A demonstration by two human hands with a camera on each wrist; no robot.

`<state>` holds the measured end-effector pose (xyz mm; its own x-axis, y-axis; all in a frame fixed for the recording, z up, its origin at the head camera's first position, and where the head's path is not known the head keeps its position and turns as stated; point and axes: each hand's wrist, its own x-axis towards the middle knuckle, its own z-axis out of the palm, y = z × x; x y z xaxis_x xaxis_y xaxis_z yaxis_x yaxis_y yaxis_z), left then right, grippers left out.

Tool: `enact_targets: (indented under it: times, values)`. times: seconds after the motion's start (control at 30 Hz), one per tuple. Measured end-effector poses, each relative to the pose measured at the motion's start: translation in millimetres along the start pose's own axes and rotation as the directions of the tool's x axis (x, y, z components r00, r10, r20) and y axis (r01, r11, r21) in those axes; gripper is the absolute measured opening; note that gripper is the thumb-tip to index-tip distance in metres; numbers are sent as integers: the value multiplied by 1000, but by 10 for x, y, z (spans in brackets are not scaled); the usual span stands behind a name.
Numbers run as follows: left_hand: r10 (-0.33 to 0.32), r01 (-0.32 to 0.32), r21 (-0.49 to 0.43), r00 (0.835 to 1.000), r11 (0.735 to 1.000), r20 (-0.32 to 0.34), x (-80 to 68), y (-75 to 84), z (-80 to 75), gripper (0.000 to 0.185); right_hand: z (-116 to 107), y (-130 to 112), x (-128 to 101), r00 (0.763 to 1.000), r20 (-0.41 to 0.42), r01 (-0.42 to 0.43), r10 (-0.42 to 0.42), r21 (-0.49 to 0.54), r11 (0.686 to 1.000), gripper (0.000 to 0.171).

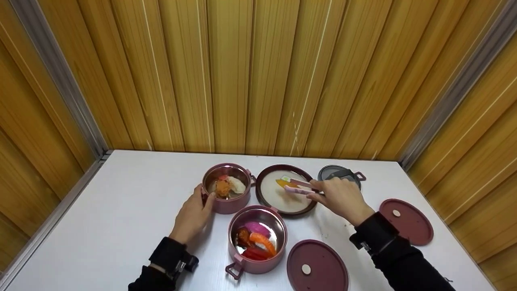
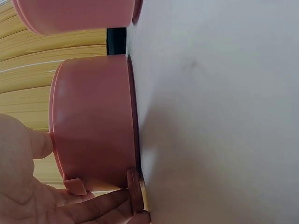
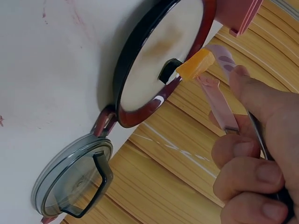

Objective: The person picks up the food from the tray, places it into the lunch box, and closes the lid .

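Observation:
My left hand (image 1: pixel 193 216) holds a round pink lunch container (image 1: pixel 232 205) at its left side, thumb at the rim, fingers by the clip handle (image 2: pixel 135 191). Brown-orange and whitish food pieces lie in its steel interior. My right hand (image 1: pixel 341 198) grips pink tongs (image 3: pixel 219 102). Between the tongs' tips is a yellow-orange food piece (image 3: pixel 195 64), raised over the brown-rimmed plate (image 1: pixel 268 200). On that plate sits a small black-and-white piece (image 3: pixel 169 71). Nearer me stands a second pink container (image 1: pixel 258 266) with red, orange, brown and magenta food pieces inside.
Two dark-red round lids lie on the white table (image 1: pixel 121 226): one lid (image 1: pixel 323 258) at the front, the other lid (image 1: pixel 412 226) at the right. A grey lid (image 1: pixel 329 171) with a black handle sits behind my right hand. Wood-patterned panels (image 1: pixel 230 81) enclose the table.

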<state>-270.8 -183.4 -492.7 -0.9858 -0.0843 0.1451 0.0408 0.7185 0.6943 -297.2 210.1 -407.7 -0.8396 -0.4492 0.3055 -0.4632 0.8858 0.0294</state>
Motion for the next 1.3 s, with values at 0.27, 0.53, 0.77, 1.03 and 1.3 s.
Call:
enact_targets:
  times: [0.27, 0.53, 0.77, 1.03, 1.3]
  values:
    - [-10, 10, -5, 1000, 1000, 8, 11, 18, 10, 67, -63, -50, 77, 1000, 8, -1, 1, 2, 1000, 28]
    - [-4, 4, -4, 1000, 1000, -2, 21, 23, 29, 64, -125, -149, 188, 1000, -17, -4, 4, 14, 1000, 39]
    - [24, -24, -6, 999, 1000, -23, 5, 45, 40, 64, -156, -305, 321, 998, -50, 26, -26, -4, 1000, 43]
    - [25, -25, -2, 999, 1000, -28, 9, 56, 45, 63, -134, -569, 493, 997, -53, 57, -56, 5, 998, 40]
    - [18, -18, 1, 1000, 1000, -24, 13, 62, 49, 62, -60, -821, 639, 997, -5, 76, -76, 35, 997, 37]
